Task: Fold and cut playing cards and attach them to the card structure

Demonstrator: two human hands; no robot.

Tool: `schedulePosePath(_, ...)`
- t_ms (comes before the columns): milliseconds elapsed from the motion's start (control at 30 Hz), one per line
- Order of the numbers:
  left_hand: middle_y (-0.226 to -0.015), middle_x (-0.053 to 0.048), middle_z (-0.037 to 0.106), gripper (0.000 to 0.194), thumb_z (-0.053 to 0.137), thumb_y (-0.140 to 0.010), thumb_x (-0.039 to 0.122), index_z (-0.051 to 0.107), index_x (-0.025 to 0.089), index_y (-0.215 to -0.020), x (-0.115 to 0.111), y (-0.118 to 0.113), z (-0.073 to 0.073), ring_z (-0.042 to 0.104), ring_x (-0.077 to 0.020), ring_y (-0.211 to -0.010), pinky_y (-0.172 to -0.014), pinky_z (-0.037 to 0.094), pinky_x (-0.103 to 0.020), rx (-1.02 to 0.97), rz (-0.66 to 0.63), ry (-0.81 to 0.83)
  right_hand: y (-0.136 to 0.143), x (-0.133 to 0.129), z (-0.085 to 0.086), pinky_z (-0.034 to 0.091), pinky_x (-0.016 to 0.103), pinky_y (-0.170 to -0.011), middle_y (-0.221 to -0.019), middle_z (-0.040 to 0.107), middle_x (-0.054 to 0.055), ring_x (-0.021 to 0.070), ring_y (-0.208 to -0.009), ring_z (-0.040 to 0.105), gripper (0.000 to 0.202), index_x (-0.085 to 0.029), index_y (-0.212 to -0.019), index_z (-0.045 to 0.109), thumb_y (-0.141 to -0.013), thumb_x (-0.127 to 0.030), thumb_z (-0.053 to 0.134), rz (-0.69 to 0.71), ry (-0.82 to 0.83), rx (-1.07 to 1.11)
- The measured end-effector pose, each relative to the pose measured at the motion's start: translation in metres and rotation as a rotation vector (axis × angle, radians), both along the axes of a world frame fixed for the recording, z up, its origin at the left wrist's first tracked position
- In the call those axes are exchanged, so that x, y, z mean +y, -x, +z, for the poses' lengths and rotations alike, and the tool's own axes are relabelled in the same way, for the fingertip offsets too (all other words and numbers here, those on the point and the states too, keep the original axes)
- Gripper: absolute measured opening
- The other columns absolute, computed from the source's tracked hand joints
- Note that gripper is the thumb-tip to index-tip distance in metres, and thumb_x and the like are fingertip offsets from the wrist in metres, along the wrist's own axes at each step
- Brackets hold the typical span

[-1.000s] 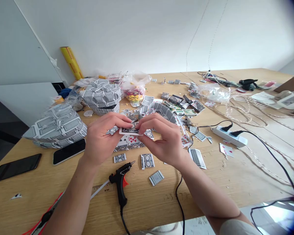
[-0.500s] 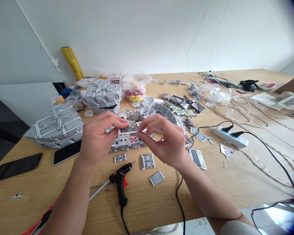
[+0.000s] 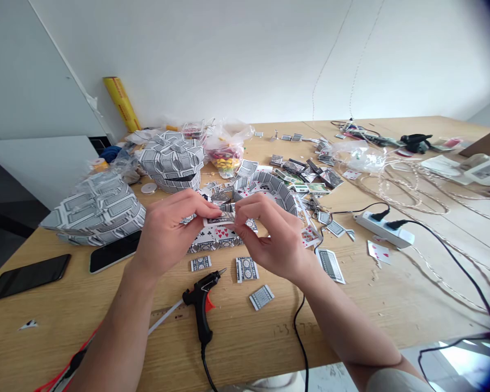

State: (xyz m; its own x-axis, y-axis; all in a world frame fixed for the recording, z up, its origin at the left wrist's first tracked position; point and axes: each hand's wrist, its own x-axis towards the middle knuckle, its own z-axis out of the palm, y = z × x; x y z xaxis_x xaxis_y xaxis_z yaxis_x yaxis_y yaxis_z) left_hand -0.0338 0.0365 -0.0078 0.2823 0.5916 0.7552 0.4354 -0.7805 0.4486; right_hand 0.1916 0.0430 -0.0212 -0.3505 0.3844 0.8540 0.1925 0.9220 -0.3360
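Note:
Between my two hands is a small playing card piece [image 3: 221, 218], its patterned back facing up. My left hand [image 3: 175, 228] pinches its left end between thumb and fingers. The fingertips of my right hand [image 3: 271, 231] are closed on its right end. Just beyond and below them lies a structure built of playing cards [image 3: 218, 239], showing hearts and clubs, with a curved card wall [image 3: 271, 185] behind. Nearer to me, a black hot glue gun [image 3: 202, 299] lies on its side. Folded card pieces [image 3: 247, 269] rest beside its nozzle.
Two card-covered shapes [image 3: 96, 209] stand at the left, near two phones [image 3: 28, 277]. A white power strip [image 3: 384, 228] with black plugs sits at the right among looped cords. Loose cards and card boxes [image 3: 306, 171] are strewn behind. The glue gun's cable hangs over the front edge.
The card piece has shifted slightly right and down and shows a narrower face. My right fingers have drawn together at its right end, and my left hand has moved a little right.

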Motion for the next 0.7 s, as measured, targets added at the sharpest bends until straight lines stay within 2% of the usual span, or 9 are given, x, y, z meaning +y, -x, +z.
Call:
schedulePosePath(200, -0.097, 0.000, 0.084, 0.029, 0.068, -0.096, 0.001, 0.080, 0.028, -0.094, 0.001, -0.001, -0.001, 0.080, -0.0175, -0.088, -0.080, 0.067, -0.033, -0.004, -0.018, 0.013, 0.001, 0.001, -0.003, 0.059, 0.037, -0.079, -0.099, 0.064, 0.004, 0.0197, -0.091, 0.064, 0.030, -0.027, -0.110, 0.052, -0.100, 0.000, 0.059, 0.003, -0.005, -0.041)
schedulePosePath(600, -0.095, 0.000, 0.084, 0.025, 0.068, -0.098, 0.004, 0.080, 0.025, -0.093, -0.001, -0.005, 0.000, 0.080, -0.0173, -0.086, -0.077, 0.065, -0.031, 0.005, -0.013, 0.025, 0.005, 0.003, -0.008, 0.052, 0.034, -0.072, -0.094, 0.056, 0.002, 0.0184, -0.086, 0.058, 0.033, -0.028, -0.105, 0.044, -0.097, 0.002, 0.057, 0.033, 0.026, -0.008)
schedulePosePath(700, -0.094, -0.001, 0.084, 0.023, 0.068, -0.099, 0.007, 0.080, 0.025, -0.091, -0.002, -0.007, 0.001, 0.080, -0.0178, -0.085, -0.076, 0.065, -0.031, -0.001, -0.019, 0.027, 0.006, 0.003, -0.012, 0.049, 0.033, -0.067, -0.089, 0.054, 0.000, 0.0177, -0.079, 0.056, 0.033, -0.028, -0.102, 0.043, -0.096, 0.001, 0.058, 0.018, 0.008, 0.017)
